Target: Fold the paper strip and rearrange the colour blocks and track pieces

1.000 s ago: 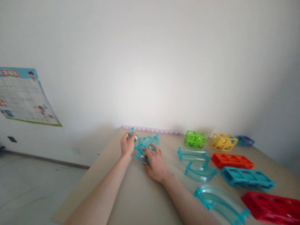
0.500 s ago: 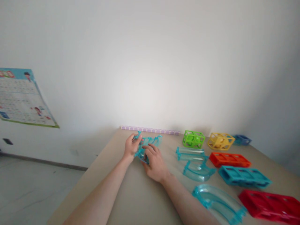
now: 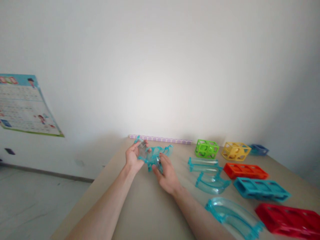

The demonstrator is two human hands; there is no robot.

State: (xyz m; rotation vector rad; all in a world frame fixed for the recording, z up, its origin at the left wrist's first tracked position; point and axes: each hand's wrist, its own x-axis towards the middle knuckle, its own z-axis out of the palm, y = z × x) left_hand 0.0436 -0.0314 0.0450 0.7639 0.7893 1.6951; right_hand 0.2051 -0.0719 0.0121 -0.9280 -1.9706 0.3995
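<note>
My left hand [image 3: 132, 158] is closed around a clear teal-edged plastic track piece [image 3: 143, 148], which it holds tilted above the table. My right hand [image 3: 168, 174] grips another transparent track piece [image 3: 158, 164] between thumb and fingers, close to the first one. The two pieces overlap in view, so I cannot tell whether they are joined. Just behind the hands is a further clear teal piece [image 3: 166, 150], partly covered by them.
On the right stand a green cube frame [image 3: 207, 148], a yellow cube frame [image 3: 236, 151] and a dark blue piece [image 3: 259, 149]. Nearer are orange [image 3: 245, 170], teal [image 3: 261, 188] and red [image 3: 287, 220] blocks, beside curved clear tracks [image 3: 232, 213]. A purple patterned strip [image 3: 160, 139] lies along the wall.
My left hand has moved left and turned its track piece, so more of it shows. My right hand has shifted slightly right with its piece, widening the gap between the hands.
</note>
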